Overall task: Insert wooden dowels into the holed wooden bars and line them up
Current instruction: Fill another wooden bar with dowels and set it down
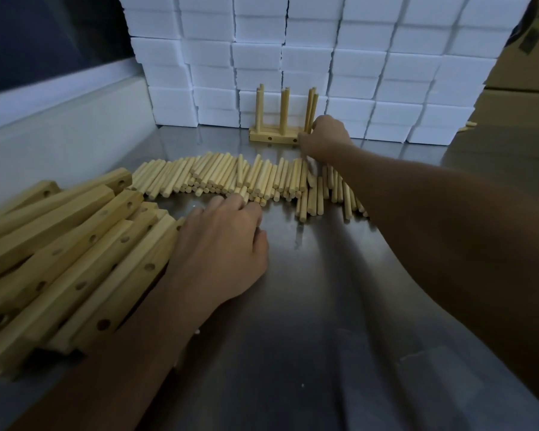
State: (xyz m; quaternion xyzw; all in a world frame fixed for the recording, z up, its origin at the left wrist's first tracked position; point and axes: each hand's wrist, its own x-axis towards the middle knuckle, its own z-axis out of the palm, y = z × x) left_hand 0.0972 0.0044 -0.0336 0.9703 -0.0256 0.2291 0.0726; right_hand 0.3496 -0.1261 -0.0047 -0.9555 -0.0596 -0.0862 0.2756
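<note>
Left hand rests beside unlabelled holed bars.

1. Loose dowels lie side by side in a wide row across the bench
2. Holed bars lie piled at the left
3. Assembled bars at the back hold upright dowels

Approx 2 assembled bars w/ upright dowels (6 visible), 2 hands.
</note>
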